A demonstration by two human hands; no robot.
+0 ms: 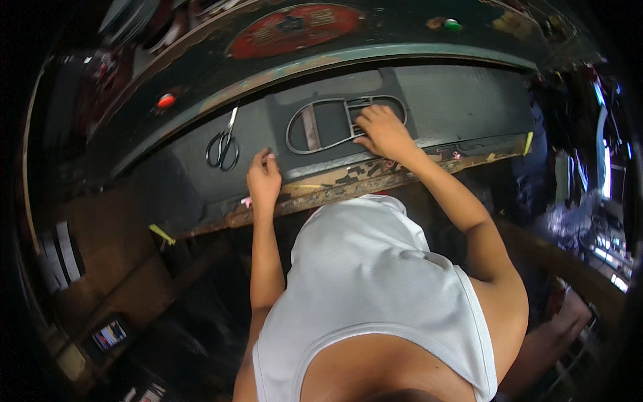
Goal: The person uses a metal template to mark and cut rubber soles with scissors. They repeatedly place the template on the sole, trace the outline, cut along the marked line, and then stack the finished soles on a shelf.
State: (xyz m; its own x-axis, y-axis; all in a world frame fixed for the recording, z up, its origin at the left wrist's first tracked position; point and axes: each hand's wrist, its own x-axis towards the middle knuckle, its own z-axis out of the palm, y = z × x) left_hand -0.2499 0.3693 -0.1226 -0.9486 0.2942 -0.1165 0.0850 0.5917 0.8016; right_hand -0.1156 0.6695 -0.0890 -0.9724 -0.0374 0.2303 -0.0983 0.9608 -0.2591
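Observation:
A metal sole-shaped cutting die point(346, 112) with crossbars lies on dark sheet material point(435, 100). My right hand point(385, 132) is closed on the die's right part, its fingers over the inner bars. Left of the die, my left hand point(265, 175) rests near the sheet's front edge. Its fingers are bent with the tips close together, and whatever they hold is not visible. A pair of scissors with black handles point(223, 150) lies to the left of that hand, blades pointing away from me.
A dark green machine beam point(402, 37) spans the far side, with a red button point(167, 100) at left and a green button point(453, 25) at right. The work surface has a worn, chipped front edge point(355, 175). A lit phone screen point(110, 334) shows at lower left.

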